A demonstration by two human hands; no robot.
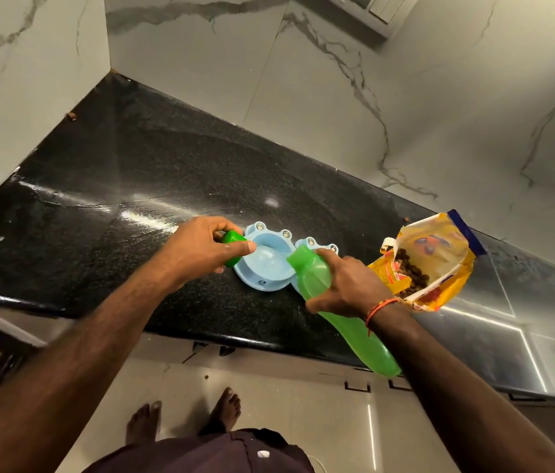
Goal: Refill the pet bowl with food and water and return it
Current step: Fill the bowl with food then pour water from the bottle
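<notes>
Head view, reading left to right. I see the black speckled stone table (153, 158) set into a corner of white marble-veined wall tiles (337, 80).

Left hand (201, 249): fingers closed round a small green plastic bottle cap (233, 247), held just at the left edge of the bowl.

Centre: the light blue plastic paw-shaped double pet bowl (262, 264) sits on the table near its front edge. Left compartment shows a clear wet sheen; I cannot tell how full it is. Right compartment is mostly hidden behind the bottle.

Right hand (347, 285): clamped round the translucent green plastic water bottle (317, 278), which is tipped, open mouth over the left compartment, base pointing back past the table edge. An orange thread band (380, 307) sits on that wrist.

Far right: an open yellow pet food bag (440, 254) stands on the table just beside the bowl, brown kibble (411, 271) visible inside.
</notes>
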